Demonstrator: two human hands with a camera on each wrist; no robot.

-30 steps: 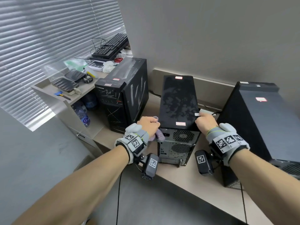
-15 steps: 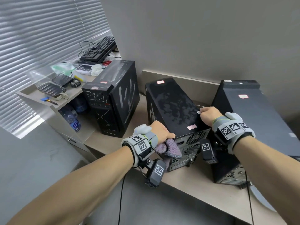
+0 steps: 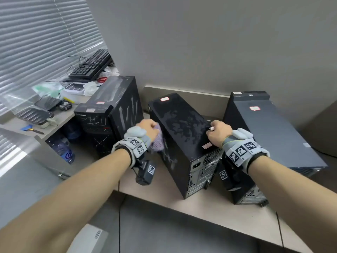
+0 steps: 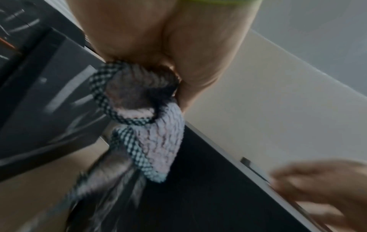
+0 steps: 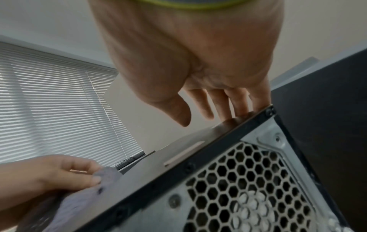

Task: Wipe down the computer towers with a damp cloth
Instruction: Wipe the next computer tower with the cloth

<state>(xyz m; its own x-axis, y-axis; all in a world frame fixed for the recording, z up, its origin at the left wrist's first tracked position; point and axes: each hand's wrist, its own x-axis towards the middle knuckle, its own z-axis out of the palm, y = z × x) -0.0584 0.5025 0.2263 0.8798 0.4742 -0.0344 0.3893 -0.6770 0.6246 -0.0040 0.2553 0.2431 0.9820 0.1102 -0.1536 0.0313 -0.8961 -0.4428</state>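
Observation:
Three black computer towers stand on a beige desk (image 3: 209,210). The middle tower (image 3: 182,128) is tilted, its damp-blotched top panel facing me and its vented rear (image 5: 238,180) toward me. My left hand (image 3: 147,128) grips a lilac checked cloth (image 3: 157,143) against the tower's upper left side; the cloth (image 4: 158,141) hangs from my fist (image 4: 158,39). My right hand (image 3: 218,132) holds the tower's top right edge, fingers (image 5: 236,103) hooked over it. The scratched left tower (image 3: 109,114) and the grey-sided right tower (image 3: 273,128) stand close on either side.
A low side table (image 3: 54,123) at the left carries keyboards (image 3: 91,66), trays and plastic bags, with a water bottle (image 3: 67,154) beneath. The wall runs just behind the towers. Window blinds (image 3: 36,42) fill the left. Cables hang over the desk's front edge.
The middle tower has tipped and swung so its rear points right. My left hand carried the cloth from the rear corner up to the left side panel. My right hand kept its hold.

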